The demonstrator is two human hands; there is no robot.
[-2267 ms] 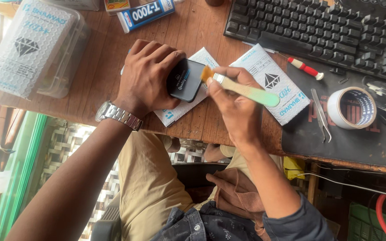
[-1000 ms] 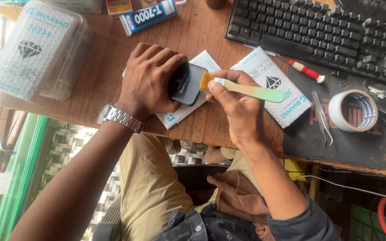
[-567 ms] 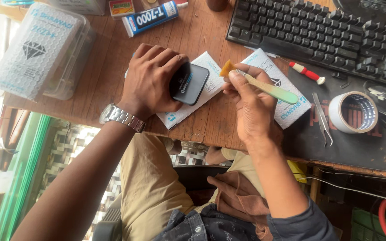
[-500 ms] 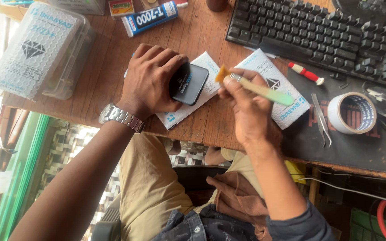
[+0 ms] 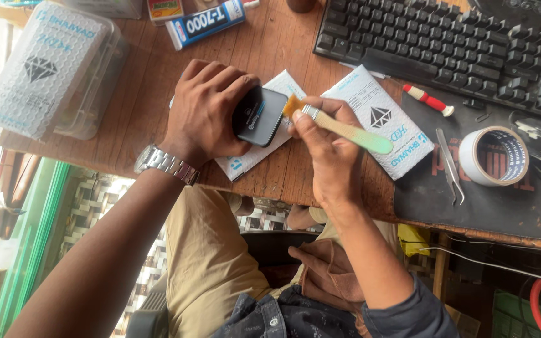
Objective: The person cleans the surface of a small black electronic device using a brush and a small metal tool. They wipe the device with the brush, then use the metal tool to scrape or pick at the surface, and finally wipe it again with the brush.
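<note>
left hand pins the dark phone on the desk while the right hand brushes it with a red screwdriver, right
Not quite. The right hand holds a small brush with a pale green handle and orange bristles, not the red screwdriver, which lies untouched near the keyboard. The left hand does pin the dark phone, as the head view shows.

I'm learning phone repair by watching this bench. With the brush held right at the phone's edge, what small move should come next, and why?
Probably a short sweep of the brush across the dark phone. The right hand holds its orange bristles at the phone's right edge, and the left hand pins the phone on the white packet, so the screen lies steady and exposed.
</note>
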